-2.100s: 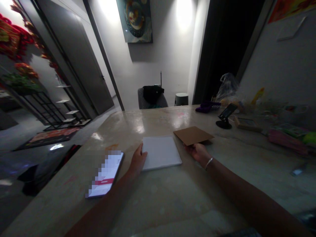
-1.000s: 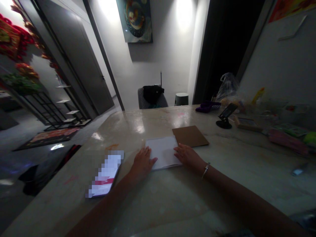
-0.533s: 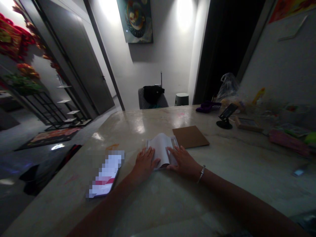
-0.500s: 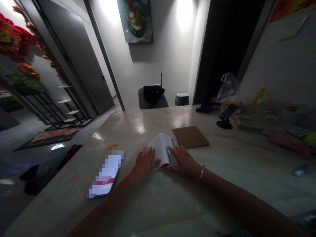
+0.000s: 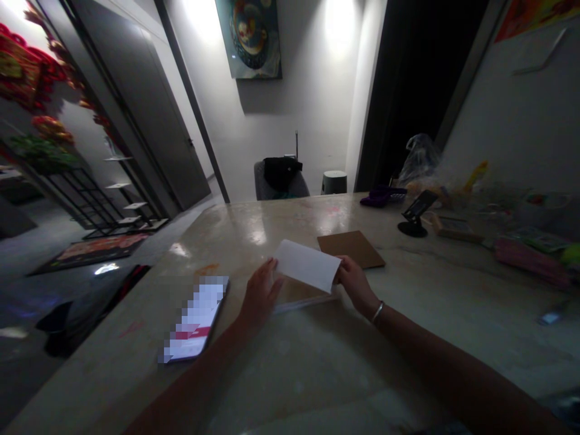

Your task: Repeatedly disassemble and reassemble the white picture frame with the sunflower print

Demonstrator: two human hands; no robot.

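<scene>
Both of my hands hold a white sheet up by its short ends, a little above the stone table top. My left hand pinches the near left end, and my right hand grips the right end. Under the sheet lies a thin, pale, see-through flat piece, with only its near edge clearly visible. A brown card square lies just beyond my right hand, not touched. A smartphone with a blurred screen lies left of my left hand.
A black phone stand, a purple item, a plastic bag and pink packages crowd the table's right side. The table's left edge drops to a dark floor. A chair stands beyond the far edge.
The white sheet, bent open on the table half a second ago, is now lifted and held flatter between both hands. The pale flat piece stays on the table. My hands have moved apart.
</scene>
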